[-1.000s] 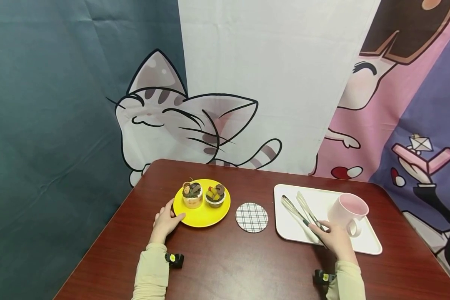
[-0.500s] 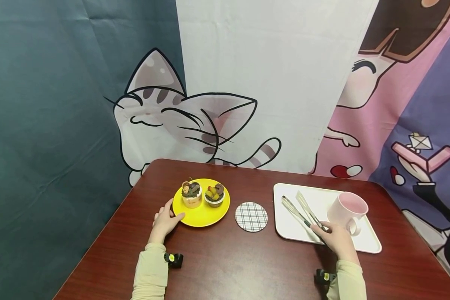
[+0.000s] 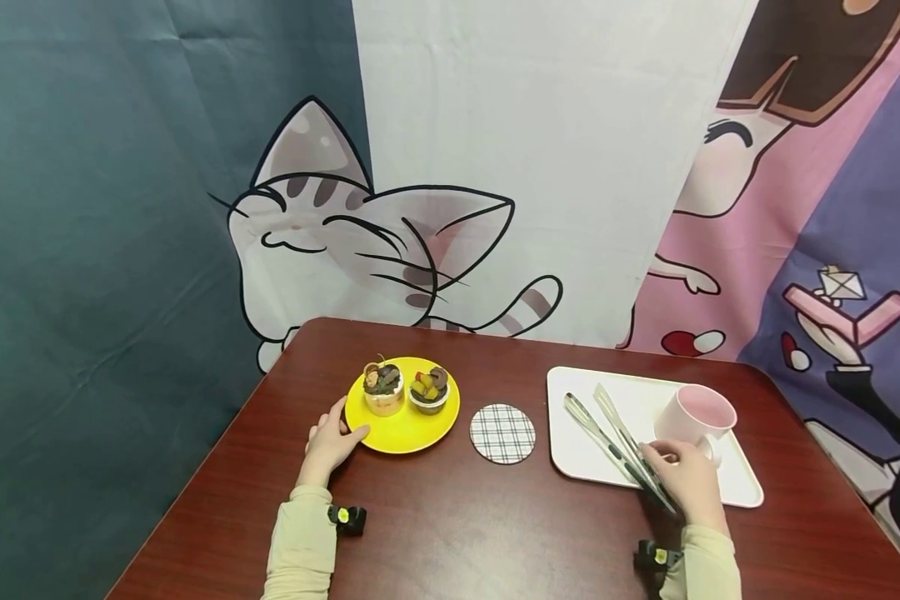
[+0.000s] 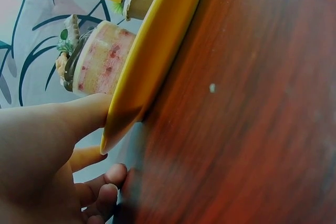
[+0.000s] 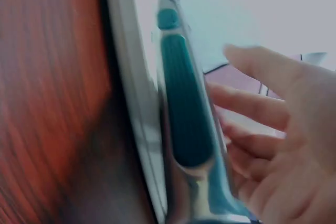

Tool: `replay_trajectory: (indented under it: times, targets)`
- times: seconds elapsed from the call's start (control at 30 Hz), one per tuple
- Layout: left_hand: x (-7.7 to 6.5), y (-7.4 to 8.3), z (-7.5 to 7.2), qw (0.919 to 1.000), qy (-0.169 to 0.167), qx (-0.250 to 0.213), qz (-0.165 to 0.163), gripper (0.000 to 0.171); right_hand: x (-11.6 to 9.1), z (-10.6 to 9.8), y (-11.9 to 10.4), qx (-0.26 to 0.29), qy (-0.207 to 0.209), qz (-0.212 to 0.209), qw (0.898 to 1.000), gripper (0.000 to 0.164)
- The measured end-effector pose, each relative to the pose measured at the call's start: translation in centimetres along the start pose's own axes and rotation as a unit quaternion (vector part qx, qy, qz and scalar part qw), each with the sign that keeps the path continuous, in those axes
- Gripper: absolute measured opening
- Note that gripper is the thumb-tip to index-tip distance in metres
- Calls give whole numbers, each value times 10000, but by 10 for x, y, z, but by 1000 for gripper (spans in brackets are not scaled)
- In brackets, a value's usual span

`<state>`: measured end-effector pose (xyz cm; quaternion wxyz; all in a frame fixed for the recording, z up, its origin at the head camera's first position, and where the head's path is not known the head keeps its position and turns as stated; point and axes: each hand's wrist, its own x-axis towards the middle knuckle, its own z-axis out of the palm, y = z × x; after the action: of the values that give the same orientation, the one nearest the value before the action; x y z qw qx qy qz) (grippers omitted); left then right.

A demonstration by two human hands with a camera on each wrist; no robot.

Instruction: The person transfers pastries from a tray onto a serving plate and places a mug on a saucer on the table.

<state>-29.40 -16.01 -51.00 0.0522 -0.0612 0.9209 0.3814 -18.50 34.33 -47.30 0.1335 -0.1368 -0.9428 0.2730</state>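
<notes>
At the rim of a yellow plate (image 3: 405, 435), my left hand (image 3: 330, 442) pinches the edge, thumb on top and a finger beneath in the left wrist view. Two cup cakes stand on it: a taller layered one (image 4: 105, 59) and a smaller fruit-topped one (image 3: 429, 392). Metal tongs (image 3: 617, 452) with dark green grips (image 5: 186, 98) lie on the white tray (image 3: 581, 467), handle end over its front edge. My right hand (image 3: 686, 479) is beside the handles, thumb lifted away and fingers behind them. Whether those fingers touch the metal I cannot tell.
A pink mug (image 3: 693, 414) stands on the tray's right part, its handle partly hidden behind my right hand. Between plate and tray lies a round checked coaster (image 3: 502, 434). Behind the brown table (image 3: 487, 533) hangs a printed cloth (image 3: 570, 167).
My right hand has let go of the tongs and shifted right; the handle end now shows over the tray edge, the two arms closer together. My left hand stays at the plate.
</notes>
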Motion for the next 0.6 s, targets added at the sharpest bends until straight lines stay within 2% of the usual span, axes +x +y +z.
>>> replay_trajectory:
  times: [0.1,0.17,0.27,0.43,0.6]
  targets:
    - [0,1,1,10000,15,1,-6,78,-1,-5,2,229,1159,92,9930,24]
    - [0,1,1,10000,23,10,-9,78,-2,-9,3,467,1864,168,9812,19]
    - [-1,1,1,10000,18,25,-4,78,-5,-13,6,802,2638,195,9610,15]
    - [-1,1,2,10000,-11,59,-25,78,-8,-15,15,1153,3318,357,9356,20]
    - [-1,1,1,10000,-10,87,19,78,-6,-14,23,1617,3488,1151,9159,30]
